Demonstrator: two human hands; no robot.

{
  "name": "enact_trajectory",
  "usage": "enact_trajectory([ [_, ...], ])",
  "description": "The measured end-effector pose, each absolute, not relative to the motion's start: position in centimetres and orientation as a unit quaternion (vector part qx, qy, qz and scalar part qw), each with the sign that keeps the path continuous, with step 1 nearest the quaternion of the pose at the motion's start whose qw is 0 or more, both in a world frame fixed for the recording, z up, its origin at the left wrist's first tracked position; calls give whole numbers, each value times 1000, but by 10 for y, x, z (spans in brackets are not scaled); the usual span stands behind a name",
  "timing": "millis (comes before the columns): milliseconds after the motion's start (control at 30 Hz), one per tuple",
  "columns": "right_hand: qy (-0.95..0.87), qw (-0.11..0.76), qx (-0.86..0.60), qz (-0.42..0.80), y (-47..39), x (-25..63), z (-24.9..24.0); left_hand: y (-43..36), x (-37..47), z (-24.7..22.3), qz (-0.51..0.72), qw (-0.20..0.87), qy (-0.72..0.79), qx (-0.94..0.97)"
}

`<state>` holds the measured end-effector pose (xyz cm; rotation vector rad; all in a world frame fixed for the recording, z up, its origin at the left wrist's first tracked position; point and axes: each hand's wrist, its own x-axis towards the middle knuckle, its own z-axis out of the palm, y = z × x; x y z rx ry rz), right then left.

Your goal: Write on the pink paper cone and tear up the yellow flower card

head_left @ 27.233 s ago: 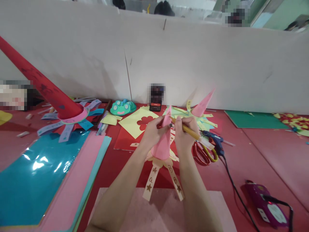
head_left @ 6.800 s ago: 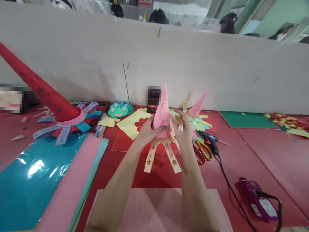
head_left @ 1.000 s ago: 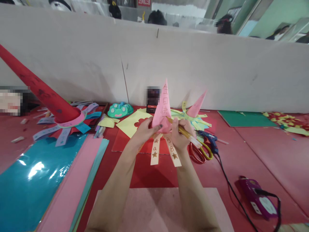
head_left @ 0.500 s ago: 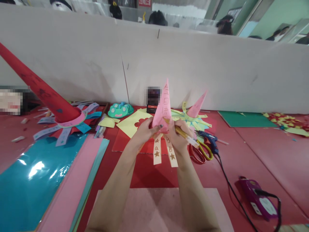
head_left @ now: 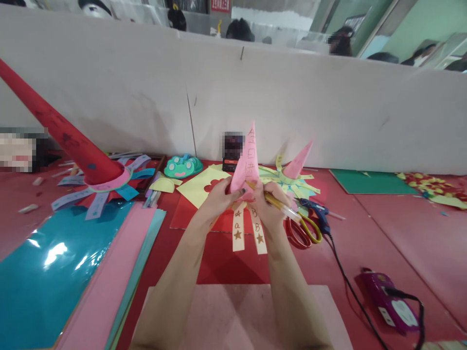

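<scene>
A pink paper cone [head_left: 249, 163] stands upright between my hands, with brown handwritten characters running down its front. My left hand [head_left: 221, 195] is closed around its lower left side. In my right hand [head_left: 269, 199] is a yellow-brown marker pen [head_left: 282, 205], its tip against the cone below the lowest character. Two cream paper strips hang from the cone's base: the left strip [head_left: 238, 228] bears an "A a" and a star, the right strip [head_left: 258, 231] a "B B" and a star. Behind my right hand lies a smaller pink cone [head_left: 297, 163] with pale strips.
Scissors [head_left: 310, 231] and a blue glue gun [head_left: 315, 211] lie right of my hands; a cord runs to a purple device [head_left: 388, 299]. A tall red cone hat [head_left: 69, 131] leans at left above blue film [head_left: 65, 272] and coloured paper [head_left: 109, 272]. A white partition [head_left: 310, 102] rises behind.
The writing on the cone's lower front shows more strokes in its lowest character. Both hands keep their hold; the whole view has shifted slightly.
</scene>
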<state>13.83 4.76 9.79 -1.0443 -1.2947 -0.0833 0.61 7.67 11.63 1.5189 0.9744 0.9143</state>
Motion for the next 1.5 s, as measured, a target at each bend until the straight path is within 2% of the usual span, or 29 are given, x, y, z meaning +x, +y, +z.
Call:
enact_trajectory([
  [633,-569,638,-513,-81,47,142,97,77,6,117,379,530,410,638],
  [1067,-552,672,-490,-59,50,143,93,73,7,123,367,532,438,624],
  [1500,-555,664,-497,-62,51,141,95,80,5,115,377,531,405,642],
])
